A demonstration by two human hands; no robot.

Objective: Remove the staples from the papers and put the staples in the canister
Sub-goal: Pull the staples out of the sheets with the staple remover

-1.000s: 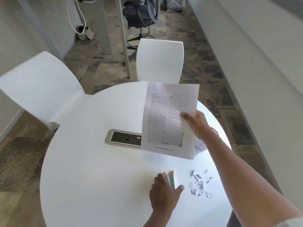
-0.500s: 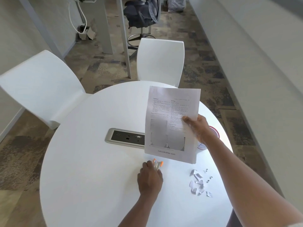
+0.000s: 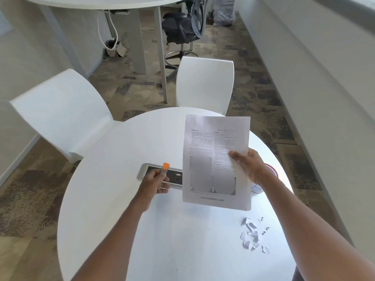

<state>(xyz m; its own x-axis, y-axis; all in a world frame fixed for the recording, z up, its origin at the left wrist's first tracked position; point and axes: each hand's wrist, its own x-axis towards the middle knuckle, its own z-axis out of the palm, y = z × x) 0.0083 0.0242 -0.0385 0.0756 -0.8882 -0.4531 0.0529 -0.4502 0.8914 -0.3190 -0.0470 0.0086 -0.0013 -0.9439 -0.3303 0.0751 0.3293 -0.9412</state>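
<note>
My right hand (image 3: 248, 166) holds a set of printed papers (image 3: 216, 161) upright above the round white table (image 3: 172, 240), thumb on the front page. My left hand (image 3: 155, 183) is lifted off the table and grips a staple remover with an orange tip (image 3: 164, 172), to the left of the papers. Loose staples (image 3: 263, 226) and torn paper scraps (image 3: 251, 237) lie on the table at the right. A white canister with a red rim (image 3: 271, 171) stands behind my right wrist, mostly hidden.
A metal socket panel (image 3: 146, 171) is set into the table's middle, partly behind my left hand. Two white chairs (image 3: 60, 116) (image 3: 205, 82) stand at the far side. A second table and a dark office chair (image 3: 182, 25) are further back.
My left hand picked the staple remover up from the table near the scraps and carried it left and up. The papers shifted slightly right and lower in view.
</note>
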